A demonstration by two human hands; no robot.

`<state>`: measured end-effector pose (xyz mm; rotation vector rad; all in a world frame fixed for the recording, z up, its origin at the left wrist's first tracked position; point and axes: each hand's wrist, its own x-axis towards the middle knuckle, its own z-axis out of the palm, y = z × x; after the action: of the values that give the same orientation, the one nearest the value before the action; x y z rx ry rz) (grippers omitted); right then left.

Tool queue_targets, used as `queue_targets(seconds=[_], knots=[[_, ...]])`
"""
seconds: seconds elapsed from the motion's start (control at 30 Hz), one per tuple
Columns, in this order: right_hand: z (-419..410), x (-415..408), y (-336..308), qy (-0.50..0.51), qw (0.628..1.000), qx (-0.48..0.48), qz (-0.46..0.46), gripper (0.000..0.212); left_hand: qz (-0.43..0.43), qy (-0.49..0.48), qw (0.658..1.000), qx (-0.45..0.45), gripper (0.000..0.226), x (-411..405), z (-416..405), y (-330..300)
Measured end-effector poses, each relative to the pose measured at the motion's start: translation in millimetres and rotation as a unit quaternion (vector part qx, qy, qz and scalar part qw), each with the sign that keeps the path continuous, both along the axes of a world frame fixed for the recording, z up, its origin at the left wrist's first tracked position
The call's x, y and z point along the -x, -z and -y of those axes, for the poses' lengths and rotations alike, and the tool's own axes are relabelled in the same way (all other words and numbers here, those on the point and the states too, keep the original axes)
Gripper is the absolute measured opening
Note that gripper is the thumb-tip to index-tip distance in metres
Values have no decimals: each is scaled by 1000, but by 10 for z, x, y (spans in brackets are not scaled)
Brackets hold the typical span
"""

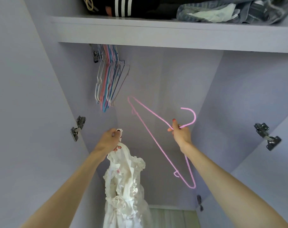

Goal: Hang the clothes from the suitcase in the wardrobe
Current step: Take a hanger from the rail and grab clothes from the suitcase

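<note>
Pale lilac panels (172, 76) at back + both sides, soft even light. White shelf (156, 33) across top. Metal hinges: left (77, 128), right (266, 135), small one lower right (199, 202). Pale green strip (171, 218) at btm.

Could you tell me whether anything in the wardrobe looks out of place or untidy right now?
Mostly the shelf: the jeans lie crumpled rather than folded, bulging past its front edge. The spare hangers are bunched at the far left. The pink hanger in the right hand looks sound.
</note>
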<state>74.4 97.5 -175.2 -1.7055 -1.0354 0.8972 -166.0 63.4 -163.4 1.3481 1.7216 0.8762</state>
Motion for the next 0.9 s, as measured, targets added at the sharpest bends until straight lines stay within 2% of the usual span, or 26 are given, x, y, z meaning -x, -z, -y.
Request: queue_targets(seconds=[0.13, 0.37, 0.5, 0.6, 0.67, 0.77, 0.83, 0.9], knots=[[-27, -172, -58, -21, 999, 19, 18, 55, -80, -27, 996, -31, 20, -1, -19, 44], [5, -359, -20, -90, 989, 114, 12, 55, -94, -49, 992, -64, 20, -73, 3, 62], [10, -344, -42, -120, 980, 152, -48, 52, -86, -21, 993, -72, 20, -211, 43, 28], [5, -343, -85, -125, 970, 177, -109, 48, -57, 5, 998, -35, 21, -312, 76, 1], [-3, -358, -130, -123, 962, 191, -151, 47, -73, 59, 996, 4, 39, -321, 87, -4], [-37, -440, -197, -120, 948, 207, -211, 47, -142, 176, 972, 58, 87, -288, 132, 13], [-54, -518, -258, -118, 941, 214, -234, 47, -216, 205, 954, 45, 96, -258, 126, 52], [-62, -578, -322, -120, 937, 216, -248, 47, -273, 175, 946, -3, 89, -249, 94, 86]])
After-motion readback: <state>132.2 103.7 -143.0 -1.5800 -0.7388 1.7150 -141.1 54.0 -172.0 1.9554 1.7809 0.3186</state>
